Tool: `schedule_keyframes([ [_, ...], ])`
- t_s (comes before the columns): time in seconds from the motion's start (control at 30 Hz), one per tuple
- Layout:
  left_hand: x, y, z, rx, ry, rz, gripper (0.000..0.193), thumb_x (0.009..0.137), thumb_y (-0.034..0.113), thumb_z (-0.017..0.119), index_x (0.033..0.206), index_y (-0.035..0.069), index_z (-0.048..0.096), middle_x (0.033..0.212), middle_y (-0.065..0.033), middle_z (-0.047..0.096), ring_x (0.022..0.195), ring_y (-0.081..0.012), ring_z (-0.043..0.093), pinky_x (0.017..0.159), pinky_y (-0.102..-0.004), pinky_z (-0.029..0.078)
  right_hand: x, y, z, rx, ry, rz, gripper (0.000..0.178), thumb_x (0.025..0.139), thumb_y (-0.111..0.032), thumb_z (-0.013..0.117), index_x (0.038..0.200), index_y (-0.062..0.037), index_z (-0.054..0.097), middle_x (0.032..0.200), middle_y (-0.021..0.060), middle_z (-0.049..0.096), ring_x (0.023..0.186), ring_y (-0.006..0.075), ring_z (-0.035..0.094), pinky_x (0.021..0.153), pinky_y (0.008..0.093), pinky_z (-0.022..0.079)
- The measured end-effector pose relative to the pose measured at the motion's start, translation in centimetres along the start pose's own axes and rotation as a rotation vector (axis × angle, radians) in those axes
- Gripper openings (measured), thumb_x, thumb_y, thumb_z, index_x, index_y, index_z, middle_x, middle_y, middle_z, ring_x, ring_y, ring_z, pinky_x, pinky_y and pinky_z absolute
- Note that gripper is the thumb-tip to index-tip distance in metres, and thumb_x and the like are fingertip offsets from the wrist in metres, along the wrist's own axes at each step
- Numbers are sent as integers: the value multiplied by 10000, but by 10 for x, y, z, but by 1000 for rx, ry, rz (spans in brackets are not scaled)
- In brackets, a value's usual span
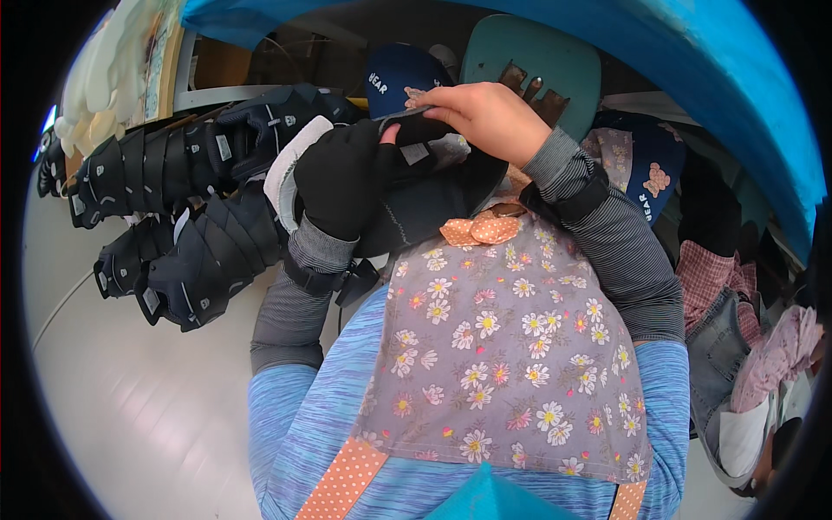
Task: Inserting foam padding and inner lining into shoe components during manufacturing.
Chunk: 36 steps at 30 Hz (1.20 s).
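Observation:
A black shoe upper (425,195) lies across my lap, with a small white label inside it. My left hand (340,178) wears a black glove with a bare fingertip showing, and is closed on the upper's left side. My bare right hand (485,117) reaches over the top and pinches the grey edge of the upper between thumb and fingers. A white, thick-edged piece (293,165) shows beside my left hand; how it joins the upper is hidden.
Several nested black shoe uppers (204,260) lie in rows on the left. A teal stool seat (533,65) is ahead, with dark blue sleeve-like covers (390,78) near it. Blue fabric (676,52) overhangs the upper right. Clothing and cloth (776,355) pile at the right.

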State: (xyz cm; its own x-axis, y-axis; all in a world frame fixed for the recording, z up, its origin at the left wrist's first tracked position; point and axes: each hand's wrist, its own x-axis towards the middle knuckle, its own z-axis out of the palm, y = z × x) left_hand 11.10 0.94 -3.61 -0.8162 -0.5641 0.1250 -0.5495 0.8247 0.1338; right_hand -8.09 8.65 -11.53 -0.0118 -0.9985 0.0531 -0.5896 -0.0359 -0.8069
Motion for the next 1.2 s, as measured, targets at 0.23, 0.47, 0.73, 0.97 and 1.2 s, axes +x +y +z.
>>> schedule_keyframes([
  [0.23,-15,9,-18,-35,112,7,182,835,236,739,850,72,660,750,-72,643,641,-240,634,567,-337,490,0,1,2,33,92,-19,228,948,-176,580,1127,-61,663,1012,153,692,890,329,667,802,366,535],
  [0.47,-7,3,-18,-81,28,157,152,803,140,751,821,66,619,740,-90,615,676,-278,607,609,-371,465,2,5,5,18,121,-7,258,961,-146,550,1201,-113,638,1042,128,696,910,315,672,803,359,536],
  [0.73,-2,-14,-9,-23,90,166,150,827,172,718,828,74,605,738,-92,607,674,-275,603,613,-387,461,-1,2,1,-8,124,22,259,966,-138,540,1202,-143,648,1085,105,695,946,305,673,824,351,541],
  [0.97,1,-28,-2,-65,142,136,175,858,216,695,843,67,607,744,-100,621,668,-278,610,610,-389,470,-4,3,1,94,115,26,258,961,-122,551,1199,-122,651,1108,111,691,970,301,673,862,341,535],
  [1.2,9,-24,-8,-96,50,101,135,826,132,724,861,51,621,747,-103,637,686,-257,637,610,-343,476,-6,4,1,110,132,24,257,957,-116,558,1198,-100,648,1098,127,691,970,301,673,864,335,533],
])
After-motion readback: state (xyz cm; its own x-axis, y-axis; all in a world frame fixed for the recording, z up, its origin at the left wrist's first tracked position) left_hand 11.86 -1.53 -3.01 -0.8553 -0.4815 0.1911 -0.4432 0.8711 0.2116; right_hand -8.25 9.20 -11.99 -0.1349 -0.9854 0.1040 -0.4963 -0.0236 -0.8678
